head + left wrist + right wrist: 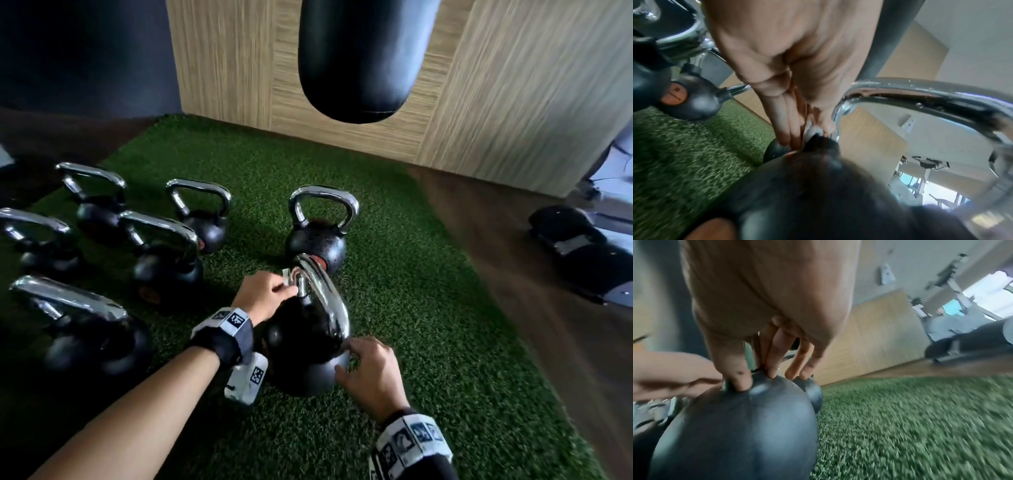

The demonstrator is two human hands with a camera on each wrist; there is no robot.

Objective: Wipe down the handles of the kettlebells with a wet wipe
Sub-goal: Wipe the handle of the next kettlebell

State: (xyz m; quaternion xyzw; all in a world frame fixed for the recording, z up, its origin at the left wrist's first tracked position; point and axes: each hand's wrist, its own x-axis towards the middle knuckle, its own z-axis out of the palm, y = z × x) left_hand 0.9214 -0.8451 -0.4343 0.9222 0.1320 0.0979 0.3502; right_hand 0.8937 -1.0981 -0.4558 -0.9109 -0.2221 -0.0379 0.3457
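Note:
A black kettlebell (301, 356) with a chrome handle (329, 301) stands on green turf in front of me. My left hand (265, 296) pinches a white wet wipe (287, 278) against the far leg of that handle; in the left wrist view the wipe (812, 129) sits between fingers and thumb at the handle's base (836, 123). My right hand (371, 368) rests with its fingertips (740, 382) on the black ball (740, 426) by the near leg of the handle. A second kettlebell (317, 236) stands just behind.
Several more kettlebells (164, 257) stand in rows on the turf (428, 308) to the left. A black punching bag (359, 58) hangs ahead before a wooden wall (513, 85). Dark gym equipment (582, 250) lies on the wooden floor at right.

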